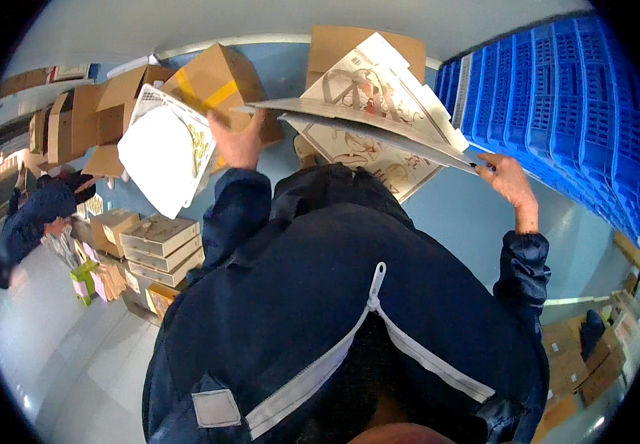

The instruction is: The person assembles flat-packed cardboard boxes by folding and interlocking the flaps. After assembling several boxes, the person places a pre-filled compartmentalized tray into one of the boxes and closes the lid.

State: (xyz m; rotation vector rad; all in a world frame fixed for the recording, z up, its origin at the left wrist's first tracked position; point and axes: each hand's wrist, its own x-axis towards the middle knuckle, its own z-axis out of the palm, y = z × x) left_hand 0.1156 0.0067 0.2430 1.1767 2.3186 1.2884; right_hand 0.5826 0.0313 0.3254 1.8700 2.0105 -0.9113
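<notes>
My left hand (237, 142) is at the left end of a thin grey cardboard sheet (327, 108), its thumb against the edge and the panel's tip between thumb and fingers. At the other end my right hand (511, 183) pinches the right corner with its fingers. The sheet is seen almost edge-on, with a second layer just under it. Beyond it leans a white printed flat carton (368, 78) with brown line drawings. A similar printed panel (379, 159) shows below, between the sheet and my body. Whether these panels are joined I cannot tell.
Blue plastic crates (557, 96) are stacked at the right. A brown box (216, 78) with yellow tape and a white basket (200, 140) with a white cover stand left. Stacked printed boxes (161, 244) are lower left. Another person (39, 214) bends at the far left.
</notes>
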